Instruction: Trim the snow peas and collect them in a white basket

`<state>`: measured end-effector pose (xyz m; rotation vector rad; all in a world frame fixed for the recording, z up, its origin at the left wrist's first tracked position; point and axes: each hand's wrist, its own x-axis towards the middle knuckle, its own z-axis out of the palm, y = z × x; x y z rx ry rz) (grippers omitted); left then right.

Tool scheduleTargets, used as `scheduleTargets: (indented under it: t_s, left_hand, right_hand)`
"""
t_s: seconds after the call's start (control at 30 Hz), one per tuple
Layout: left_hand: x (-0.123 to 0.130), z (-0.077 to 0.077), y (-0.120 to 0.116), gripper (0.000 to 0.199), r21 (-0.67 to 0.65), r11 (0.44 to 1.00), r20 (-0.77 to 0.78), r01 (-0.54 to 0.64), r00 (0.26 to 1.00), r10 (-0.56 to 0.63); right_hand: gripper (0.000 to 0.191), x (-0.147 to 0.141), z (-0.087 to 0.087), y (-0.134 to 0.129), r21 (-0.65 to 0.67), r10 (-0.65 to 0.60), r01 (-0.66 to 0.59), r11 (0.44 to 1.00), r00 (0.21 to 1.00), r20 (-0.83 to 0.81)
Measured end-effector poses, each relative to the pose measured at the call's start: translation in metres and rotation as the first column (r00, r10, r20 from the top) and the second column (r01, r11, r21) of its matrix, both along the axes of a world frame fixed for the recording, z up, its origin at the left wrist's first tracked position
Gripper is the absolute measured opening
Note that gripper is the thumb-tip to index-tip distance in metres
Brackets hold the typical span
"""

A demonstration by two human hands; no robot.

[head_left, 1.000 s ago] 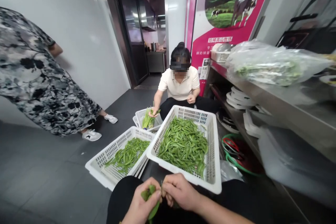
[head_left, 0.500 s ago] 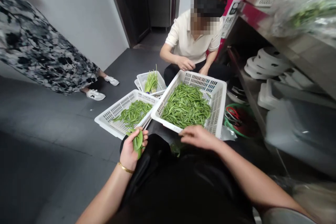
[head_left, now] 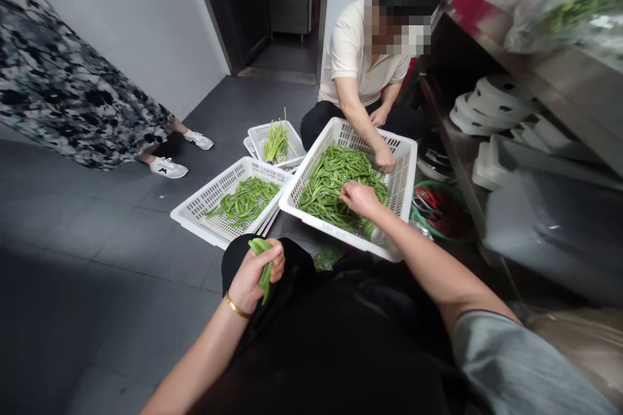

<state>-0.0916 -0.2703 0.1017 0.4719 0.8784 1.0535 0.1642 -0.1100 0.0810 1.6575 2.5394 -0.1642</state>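
My left hand (head_left: pixel 260 269) is closed around a few flat green pea pods (head_left: pixel 265 279), held above my left knee. Their ends stick out above and below the fist. A gold bangle circles that wrist. Inside the large white basket (head_left: pixel 311 224), my right hand (head_left: pixel 359 198) is over a heap of green pea pods (head_left: pixel 326 185). Its fingers are curled down at the pods, and whatever lies between them is hidden. Across from me, a co-worker's hand (head_left: pixel 384 159) reaches into the same basket at its far right side.
A second white basket (head_left: pixel 195 211) at left holds fewer pods (head_left: pixel 246 201). Behind it, a smaller basket (head_left: pixel 253 133) holds long green stalks (head_left: pixel 276 142). Shelving with white containers (head_left: pixel 491 107) runs along the right. A green-rimmed basin (head_left: pixel 438 233) sits below. Another person stands at left.
My right hand has moved from the near rim into the large basket. The co-worker's hand has come down into it too. My left hand has tightened around its pods and turned.
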Motion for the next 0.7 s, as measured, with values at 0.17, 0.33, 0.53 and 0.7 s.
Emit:
scheduleTargets:
  t_s: [0.17, 0.33, 0.53, 0.7]
  left_hand:
    - [0.032, 0.002, 0.014, 0.034, 0.010, 0.999, -0.118, -0.050, 0.992, 0.051]
    - [0.039, 0.007, 0.007, 0.029, 0.110, 0.990, -0.129, -0.086, 0.987, 0.100]
    - [0.027, 0.011, -0.015, 0.030, 0.172, 0.985, -0.187, -0.005, 0.982, 0.038]
    - [0.021, 0.013, -0.021, 0.031, 0.168, 0.971, -0.161, 0.172, 0.976, -0.145]
  right_hand:
    - [0.029, -0.014, 0.038, -0.079, 0.268, 0.366, -0.292, 0.918, 0.883, -0.293]
    - [0.027, -0.034, 0.047, -0.124, 0.290, 0.509, -0.424, 0.858, 0.632, -0.584]
    - [0.024, -0.038, 0.056, -0.127, -0.148, 0.082, -0.506, 0.850, 0.404, -0.911]
    - [0.030, -0.037, 0.057, -0.130, -0.505, -0.362, -0.611, 0.609, 0.353, -0.863]
